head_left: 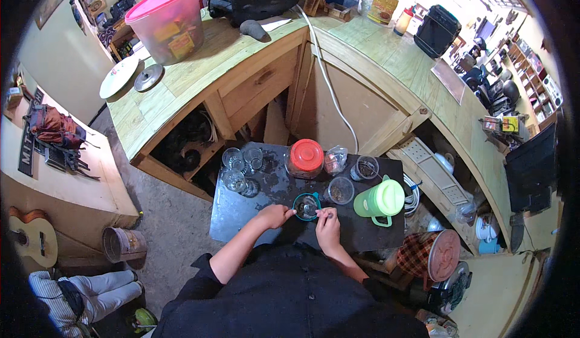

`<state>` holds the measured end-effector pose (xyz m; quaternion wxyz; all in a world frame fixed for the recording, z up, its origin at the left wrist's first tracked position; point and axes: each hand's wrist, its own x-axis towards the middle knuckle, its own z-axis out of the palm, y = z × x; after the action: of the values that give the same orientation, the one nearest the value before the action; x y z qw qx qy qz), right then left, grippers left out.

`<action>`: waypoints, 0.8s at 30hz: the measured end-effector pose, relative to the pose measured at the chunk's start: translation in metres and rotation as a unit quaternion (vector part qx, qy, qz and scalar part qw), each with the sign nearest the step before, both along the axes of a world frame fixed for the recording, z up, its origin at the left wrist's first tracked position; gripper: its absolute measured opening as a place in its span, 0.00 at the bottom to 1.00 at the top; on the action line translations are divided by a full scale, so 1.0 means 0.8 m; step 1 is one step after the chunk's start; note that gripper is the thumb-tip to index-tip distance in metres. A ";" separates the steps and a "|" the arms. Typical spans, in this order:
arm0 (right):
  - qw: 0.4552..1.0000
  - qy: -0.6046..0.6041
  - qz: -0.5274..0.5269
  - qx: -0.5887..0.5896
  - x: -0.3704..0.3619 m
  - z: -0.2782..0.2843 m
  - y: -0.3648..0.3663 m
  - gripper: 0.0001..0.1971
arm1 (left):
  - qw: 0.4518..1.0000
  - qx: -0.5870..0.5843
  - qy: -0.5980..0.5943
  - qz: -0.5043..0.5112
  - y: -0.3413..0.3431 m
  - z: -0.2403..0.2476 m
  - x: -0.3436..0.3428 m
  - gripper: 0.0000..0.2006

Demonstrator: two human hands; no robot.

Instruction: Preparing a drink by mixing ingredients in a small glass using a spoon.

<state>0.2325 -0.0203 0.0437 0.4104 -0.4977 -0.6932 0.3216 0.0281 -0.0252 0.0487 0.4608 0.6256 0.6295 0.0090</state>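
A small round strainer-like piece with a teal rim [307, 218] is close in front of me over the dark low table [272, 232]. My left hand [276, 216] is closed at its left side, fingers pinching near the rim. At its right side my right hand [328, 228] is closed in a pinch; what it holds is too small to name. Just beyond are a clear tub [341, 190] with dark contents and a clear cup [365, 169] holding dark grains and a thin utensil. A red-lidded jar [306, 156] stands behind, a light green pitcher [379, 200] to the right.
Several clear glasses [234, 179] stand at the table's left. A plastic bag [336, 159] lies beside the jar. Around the table bends a wooden counter [241, 66] bearing a pink-lidded tub [166, 26]; a white cable [329, 78] hangs down from it. A bucket [122, 245] stands on the floor.
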 end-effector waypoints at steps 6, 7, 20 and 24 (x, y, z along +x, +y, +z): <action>0.999 0.022 -0.006 -0.036 -0.008 0.016 0.022 0.04 | 1.000 -0.012 0.021 0.017 -0.001 0.006 0.001 0.26; 0.997 0.055 -0.021 -0.057 -0.010 0.019 0.026 0.04 | 1.000 -0.009 0.020 0.020 -0.001 0.006 0.001 0.26; 0.998 0.054 -0.023 -0.014 -0.003 0.002 0.024 0.03 | 1.000 -0.009 0.018 0.007 0.001 0.000 0.000 0.26; 0.999 0.034 -0.013 -0.029 -0.012 0.011 0.012 0.03 | 1.000 -0.017 0.024 0.001 0.002 -0.002 -0.001 0.26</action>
<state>0.2231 -0.0109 0.0526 0.4235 -0.5072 -0.6627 0.3526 0.0275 -0.0237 0.0473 0.4566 0.6169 0.6409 -0.0163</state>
